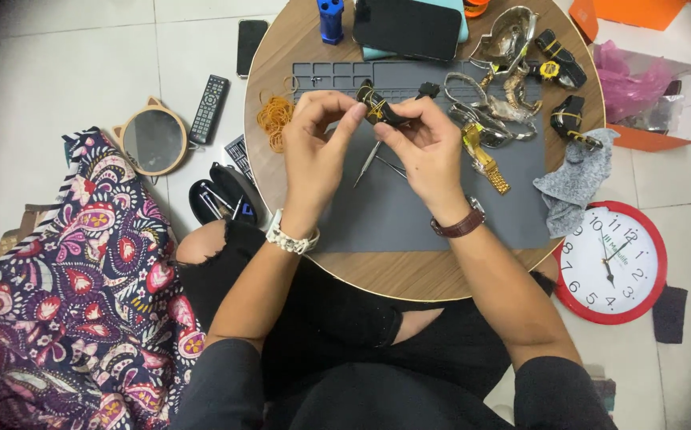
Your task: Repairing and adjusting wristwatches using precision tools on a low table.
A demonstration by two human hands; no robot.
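You hold the black watch (379, 107) between both hands, above the far part of the grey work mat (441, 215) on the round wooden table (409, 279). Your left hand (318, 147) pinches its left end between thumb and forefinger, fingers closed tight on it. Your right hand (425, 147) closes on its right end, and a slim metal tool (369, 159) slants down and to the left below that grip; you cannot tell which fingers carry it.

The watch's long axis runs roughly left to right, tilted a little, with the left end farther. It lies right between your 2 grips, equally near each hand. A yellow rubber band seems wound around it.

A gold watch bracelet (485, 159) lies just right of your right hand, and a heap of rubber bands (272, 118) just left of your left.
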